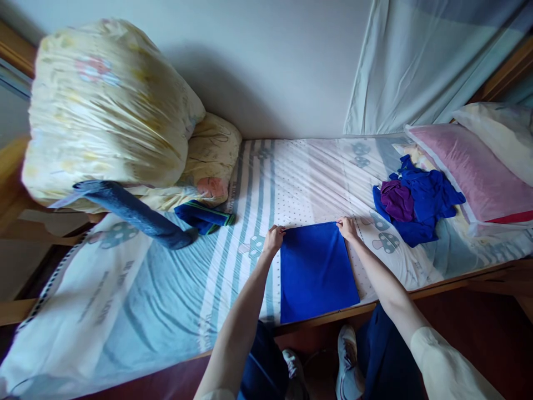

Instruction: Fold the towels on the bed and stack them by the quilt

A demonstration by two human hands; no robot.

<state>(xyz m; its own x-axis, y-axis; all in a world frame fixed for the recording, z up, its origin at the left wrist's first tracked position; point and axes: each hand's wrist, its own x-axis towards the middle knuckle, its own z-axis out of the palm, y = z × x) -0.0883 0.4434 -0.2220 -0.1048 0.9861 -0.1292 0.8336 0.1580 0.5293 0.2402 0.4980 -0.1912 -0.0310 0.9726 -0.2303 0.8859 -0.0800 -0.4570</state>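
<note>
A square of plain blue cloth [318, 272] lies nearly flat on the bed, its near edge at the bed's front edge. My left hand [275, 239] pinches its far left corner. At the far right corner, the fingers of my right hand [347, 228] are closed on the same cloth. Off to the right rests a crumpled heap of blue cloth [433, 191], with a bunched purple cloth [397, 200] on top.
On the left a large bundled yellow quilt [112, 111] sits on a yellow pillow [216, 144]. A rolled blue-grey cloth [137, 216] and a folded dark blue cloth with green edging [204, 216] lie before it. A pink pillow [474, 166] and a hanging curtain [400, 66] are at right.
</note>
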